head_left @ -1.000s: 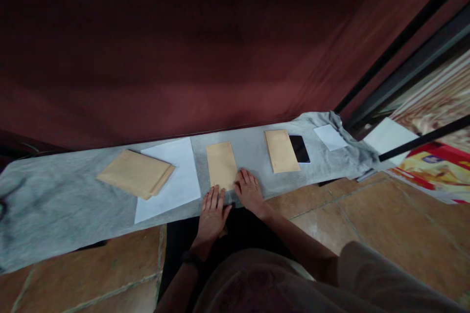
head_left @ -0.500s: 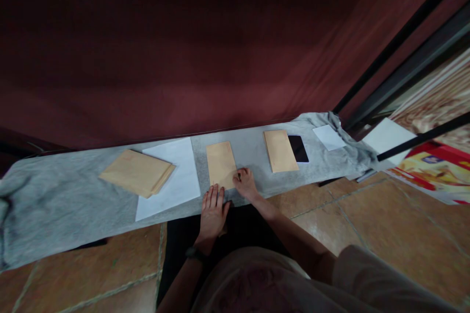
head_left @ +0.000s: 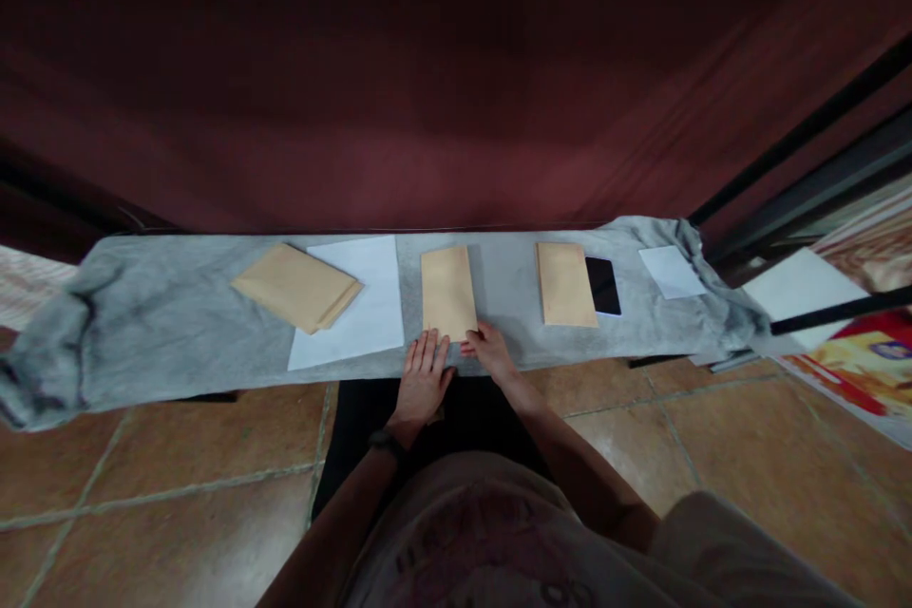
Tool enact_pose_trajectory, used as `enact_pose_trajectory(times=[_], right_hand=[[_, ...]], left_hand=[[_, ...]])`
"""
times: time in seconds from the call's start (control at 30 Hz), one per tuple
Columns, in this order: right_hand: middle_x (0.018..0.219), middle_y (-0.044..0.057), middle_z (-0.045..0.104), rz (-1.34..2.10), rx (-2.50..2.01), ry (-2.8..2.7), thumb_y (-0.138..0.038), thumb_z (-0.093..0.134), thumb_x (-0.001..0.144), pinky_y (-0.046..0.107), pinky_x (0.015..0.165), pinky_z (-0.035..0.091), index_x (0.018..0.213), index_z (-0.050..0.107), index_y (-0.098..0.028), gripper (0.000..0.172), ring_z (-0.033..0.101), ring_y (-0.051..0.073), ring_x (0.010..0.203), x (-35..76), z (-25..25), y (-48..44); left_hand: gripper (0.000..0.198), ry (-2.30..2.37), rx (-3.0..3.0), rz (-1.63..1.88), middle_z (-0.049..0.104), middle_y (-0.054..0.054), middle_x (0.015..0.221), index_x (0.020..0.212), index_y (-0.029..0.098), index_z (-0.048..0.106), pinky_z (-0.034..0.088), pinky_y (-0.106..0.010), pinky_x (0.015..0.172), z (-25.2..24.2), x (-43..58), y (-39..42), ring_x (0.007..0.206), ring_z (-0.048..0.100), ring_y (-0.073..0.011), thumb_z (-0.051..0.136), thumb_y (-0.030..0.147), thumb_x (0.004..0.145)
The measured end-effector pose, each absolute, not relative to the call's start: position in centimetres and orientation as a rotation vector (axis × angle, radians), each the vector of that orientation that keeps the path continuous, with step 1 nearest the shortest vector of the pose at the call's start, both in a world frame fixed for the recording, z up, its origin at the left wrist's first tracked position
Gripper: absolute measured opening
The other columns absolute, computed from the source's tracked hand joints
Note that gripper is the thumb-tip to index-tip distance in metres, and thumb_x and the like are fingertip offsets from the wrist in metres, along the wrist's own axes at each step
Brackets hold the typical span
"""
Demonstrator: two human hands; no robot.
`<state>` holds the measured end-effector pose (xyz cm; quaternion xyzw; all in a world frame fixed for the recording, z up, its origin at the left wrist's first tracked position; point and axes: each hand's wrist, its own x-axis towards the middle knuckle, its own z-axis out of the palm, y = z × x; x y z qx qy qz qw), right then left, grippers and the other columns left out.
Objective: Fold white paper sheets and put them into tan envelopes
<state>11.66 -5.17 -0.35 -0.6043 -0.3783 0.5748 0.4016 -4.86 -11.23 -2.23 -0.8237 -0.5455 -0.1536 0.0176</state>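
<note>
A brown paper envelope (head_left: 448,290) lies on the grey cloth in front of me. My left hand (head_left: 422,380) rests on its near edge, palm down with the fingers stretched out. At the near right corner of the same envelope is my right hand (head_left: 491,351), its thumb and fingers closed on that corner. To the right lies a stack of brown envelopes (head_left: 567,285), partly over a dark phone (head_left: 604,287). On the left, another pile of brown envelopes (head_left: 295,287) lies slantwise over a large white sheet (head_left: 370,304).
A grey cloth (head_left: 171,313) covers the long narrow bench, bunched at both ends. Toward its right end lies a small white paper (head_left: 671,272). The dark red wall (head_left: 427,161) stands right behind. Further right are a white panel (head_left: 805,294) and a red-yellow box (head_left: 873,361).
My right hand has moved from the envelope's right edge down to its near right corner, its fingers less curled. My left hand stays on the near edge. The camera view has shifted.
</note>
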Motion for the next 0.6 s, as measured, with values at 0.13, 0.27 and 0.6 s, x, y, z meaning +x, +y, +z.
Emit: enact_pose_trajectory(times=[0.13,0.27,0.6], right_hand=[[0.065,-0.001,0.070,1.458,-1.533,-0.965,-0.024,0.054,0.088,0.031,0.062,0.062,0.087,0.062,-0.024,0.009,0.070,0.018,0.057,12.2,-0.3,-5.4],[0.064,-0.001,0.070,1.441,-1.550,-0.974,-0.024,0.052,0.087,0.031,0.061,0.061,0.086,0.060,-0.024,0.009,0.068,0.017,0.054,12.7,-0.3,-5.9],[0.064,-0.004,0.068,1.391,-1.559,-0.980,-0.026,0.054,0.083,0.027,0.054,0.058,0.098,0.058,-0.025,0.015,0.067,0.016,0.052,13.6,-0.5,-6.3]], left_hand=[[0.059,-1.711,-2.599,-0.432,0.033,-0.015,0.166,0.157,0.019,0.041,0.029,-0.055,0.124,-1.5,-4.9,-11.4,0.157,0.023,-0.0336,0.052,0.032,0.101],[0.055,-1.739,-2.624,-0.419,0.038,-0.013,0.164,0.155,0.020,0.045,0.026,-0.057,0.125,-0.7,-4.7,-11.6,0.156,0.026,-0.0338,0.051,0.036,0.102],[0.063,-1.650,-2.762,-0.434,0.032,-0.014,0.167,0.158,0.014,0.037,0.022,-0.050,0.129,0.2,-2.3,-9.8,0.157,0.023,-0.0285,0.051,0.039,0.101]])
